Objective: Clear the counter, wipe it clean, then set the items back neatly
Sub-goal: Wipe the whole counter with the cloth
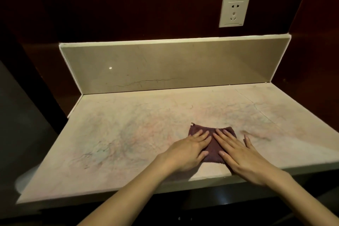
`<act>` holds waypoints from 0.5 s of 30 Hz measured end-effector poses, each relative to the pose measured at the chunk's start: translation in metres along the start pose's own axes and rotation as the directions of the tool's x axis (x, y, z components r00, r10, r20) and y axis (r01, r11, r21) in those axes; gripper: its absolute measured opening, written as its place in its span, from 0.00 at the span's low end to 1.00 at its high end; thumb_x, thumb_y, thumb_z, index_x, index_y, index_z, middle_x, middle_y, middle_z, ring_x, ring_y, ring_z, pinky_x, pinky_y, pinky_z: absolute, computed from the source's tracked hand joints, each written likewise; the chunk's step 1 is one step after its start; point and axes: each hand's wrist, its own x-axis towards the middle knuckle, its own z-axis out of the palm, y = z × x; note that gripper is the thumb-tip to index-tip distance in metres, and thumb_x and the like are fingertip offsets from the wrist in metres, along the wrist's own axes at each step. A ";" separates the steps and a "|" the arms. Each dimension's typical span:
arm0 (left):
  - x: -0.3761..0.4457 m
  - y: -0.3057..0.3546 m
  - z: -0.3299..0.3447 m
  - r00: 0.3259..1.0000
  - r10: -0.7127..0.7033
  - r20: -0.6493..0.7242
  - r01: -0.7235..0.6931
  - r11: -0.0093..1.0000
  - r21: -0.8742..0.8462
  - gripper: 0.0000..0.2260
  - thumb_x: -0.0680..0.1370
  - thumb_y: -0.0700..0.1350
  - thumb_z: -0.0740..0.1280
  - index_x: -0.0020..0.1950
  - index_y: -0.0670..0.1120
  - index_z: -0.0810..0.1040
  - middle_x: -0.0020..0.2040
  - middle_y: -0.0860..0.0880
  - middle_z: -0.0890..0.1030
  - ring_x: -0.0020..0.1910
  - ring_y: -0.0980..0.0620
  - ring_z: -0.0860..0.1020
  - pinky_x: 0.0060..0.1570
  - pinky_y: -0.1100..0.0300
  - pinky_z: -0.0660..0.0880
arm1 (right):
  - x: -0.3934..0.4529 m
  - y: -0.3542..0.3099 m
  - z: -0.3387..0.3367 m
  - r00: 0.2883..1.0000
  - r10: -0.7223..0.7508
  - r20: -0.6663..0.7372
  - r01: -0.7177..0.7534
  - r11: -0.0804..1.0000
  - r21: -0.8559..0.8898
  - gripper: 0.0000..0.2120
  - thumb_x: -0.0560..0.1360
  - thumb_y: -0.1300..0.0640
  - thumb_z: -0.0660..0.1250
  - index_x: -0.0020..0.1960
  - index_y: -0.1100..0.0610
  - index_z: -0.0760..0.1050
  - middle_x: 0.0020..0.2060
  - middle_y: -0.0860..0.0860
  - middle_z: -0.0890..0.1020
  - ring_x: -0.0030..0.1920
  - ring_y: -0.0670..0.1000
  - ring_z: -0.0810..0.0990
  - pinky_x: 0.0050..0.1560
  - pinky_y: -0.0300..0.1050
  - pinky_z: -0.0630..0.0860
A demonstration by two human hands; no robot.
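A folded dark purple cloth [213, 146] lies flat on the pale marble counter [128, 134], near its front edge and right of centre. My left hand [187, 150] presses on the cloth's left half with straight fingers. My right hand [242, 154] lies flat on its right half, fingers spread and the outer ones resting on the bare stone. Faint reddish and bluish veins or smears cover the counter's surface. No other items stand on it.
A beige stone backsplash [165, 66] rises at the back and along the left side. Above it on the dark wood wall sits a white power socket [234, 12]. A dark wood side wall [315, 42] bounds the right. Something round and pale [25, 180] shows below the counter's left corner.
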 end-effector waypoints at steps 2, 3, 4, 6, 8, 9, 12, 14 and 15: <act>-0.005 -0.002 -0.001 1.000 0.008 0.000 -0.008 1.000 0.007 0.25 0.84 0.48 0.53 0.79 0.45 0.50 0.79 0.49 0.49 0.78 0.53 0.46 0.76 0.56 0.48 | 0.000 -0.004 0.002 1.000 0.004 -0.002 -0.004 1.000 -0.011 0.37 0.65 0.29 0.26 0.72 0.38 0.31 0.74 0.36 0.34 0.73 0.38 0.30 0.72 0.51 0.30; -0.009 -0.004 -0.001 1.000 0.011 0.002 -0.011 1.000 0.006 0.25 0.84 0.48 0.53 0.79 0.45 0.50 0.79 0.49 0.49 0.78 0.53 0.46 0.76 0.55 0.49 | 0.000 -0.008 0.004 1.000 0.006 0.006 -0.006 1.000 -0.023 0.39 0.63 0.28 0.24 0.72 0.38 0.29 0.74 0.37 0.33 0.72 0.38 0.29 0.72 0.50 0.29; -0.014 -0.007 -0.001 1.000 0.014 0.003 -0.014 1.000 0.003 0.25 0.84 0.49 0.53 0.79 0.45 0.50 0.79 0.49 0.49 0.78 0.52 0.46 0.76 0.55 0.49 | 0.000 -0.013 0.005 1.000 0.010 0.017 -0.009 1.000 -0.027 0.39 0.62 0.27 0.23 0.71 0.38 0.28 0.73 0.37 0.32 0.72 0.38 0.28 0.71 0.48 0.29; -0.027 -0.015 -0.002 1.000 0.023 -0.002 -0.023 1.000 0.000 0.25 0.84 0.49 0.53 0.79 0.45 0.50 0.79 0.49 0.49 0.78 0.53 0.46 0.76 0.55 0.49 | 0.000 -0.028 0.008 1.000 0.002 0.026 -0.002 1.000 -0.022 0.41 0.58 0.25 0.18 0.70 0.37 0.27 0.73 0.36 0.31 0.71 0.37 0.27 0.70 0.47 0.28; -0.043 -0.028 -0.003 0.999 0.033 -0.007 -0.033 0.999 0.006 0.25 0.84 0.49 0.53 0.79 0.46 0.49 0.79 0.49 0.49 0.78 0.53 0.46 0.76 0.57 0.48 | 0.002 -0.047 0.011 0.999 -0.016 0.028 0.017 0.999 -0.035 0.44 0.54 0.27 0.13 0.69 0.37 0.26 0.73 0.36 0.31 0.71 0.38 0.27 0.70 0.47 0.28; -0.052 -0.036 -0.004 0.999 0.034 -0.008 -0.034 0.999 0.012 0.26 0.84 0.49 0.53 0.79 0.46 0.49 0.79 0.49 0.48 0.78 0.54 0.46 0.75 0.59 0.47 | 0.004 -0.057 0.013 0.999 -0.021 0.031 0.022 0.999 -0.042 0.45 0.53 0.28 0.12 0.69 0.38 0.25 0.73 0.37 0.30 0.72 0.39 0.27 0.71 0.48 0.29; -0.082 -0.056 -0.007 0.999 0.028 -0.017 -0.028 0.999 0.018 0.26 0.84 0.50 0.53 0.79 0.47 0.49 0.79 0.50 0.48 0.78 0.56 0.45 0.73 0.63 0.44 | 0.011 -0.091 0.019 0.999 -0.049 0.023 0.051 0.997 -0.059 0.46 0.52 0.29 0.10 0.69 0.39 0.25 0.73 0.38 0.30 0.73 0.41 0.28 0.73 0.51 0.30; -0.105 -0.072 -0.009 1.000 0.017 -0.024 -0.017 1.000 0.013 0.26 0.84 0.50 0.53 0.79 0.47 0.49 0.79 0.51 0.48 0.77 0.56 0.45 0.73 0.65 0.42 | 0.017 -0.115 0.025 0.996 -0.087 0.011 0.088 0.994 -0.065 0.47 0.52 0.30 0.10 0.70 0.40 0.26 0.73 0.38 0.30 0.73 0.41 0.28 0.74 0.54 0.31; -0.115 -0.079 -0.010 1.000 0.011 -0.028 -0.011 1.000 0.010 0.26 0.84 0.50 0.53 0.79 0.47 0.48 0.79 0.51 0.47 0.77 0.57 0.44 0.72 0.66 0.42 | 0.019 -0.126 0.026 0.995 -0.099 0.017 0.100 0.993 -0.061 0.47 0.52 0.30 0.10 0.71 0.40 0.26 0.73 0.38 0.30 0.73 0.41 0.28 0.74 0.53 0.31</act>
